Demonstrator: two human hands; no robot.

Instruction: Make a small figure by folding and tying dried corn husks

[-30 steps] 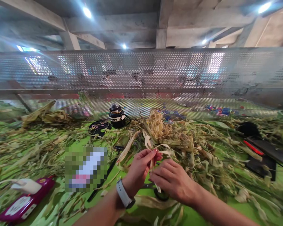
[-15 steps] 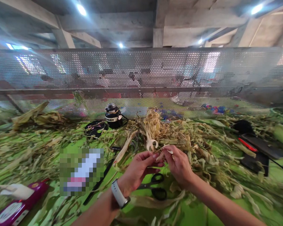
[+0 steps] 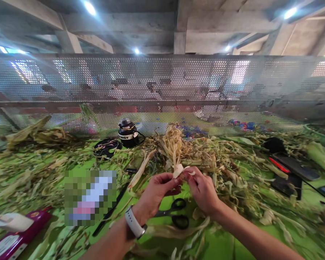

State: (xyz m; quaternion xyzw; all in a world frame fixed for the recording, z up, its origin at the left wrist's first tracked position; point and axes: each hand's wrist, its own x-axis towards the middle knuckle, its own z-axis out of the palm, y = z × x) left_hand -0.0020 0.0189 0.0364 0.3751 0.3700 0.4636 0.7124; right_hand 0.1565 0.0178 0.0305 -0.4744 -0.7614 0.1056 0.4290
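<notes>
My left hand, with a white watch band at the wrist, pinches a pale strip of dried corn husk between thumb and fingers. Close by on its right, my right hand grips the other end of the strip, its fingertips nearly touching the left ones. Below both hands, black-handled scissors lie on the green tabletop, their blades partly hidden by my left hand and wrist. A bundle of dried husk strips stands just beyond the hands.
Loose husk strips cover much of the table. A black jar stands near the perforated metal screen. At left lie a purple power strip and a blurred-out patch; at right, dark flat devices. People sit behind the screen.
My right hand has risen from below the left hand to beside it, uncovering the scissors. The husk strip's loose ends have been drawn into a small fold. The view has turned slightly right.
</notes>
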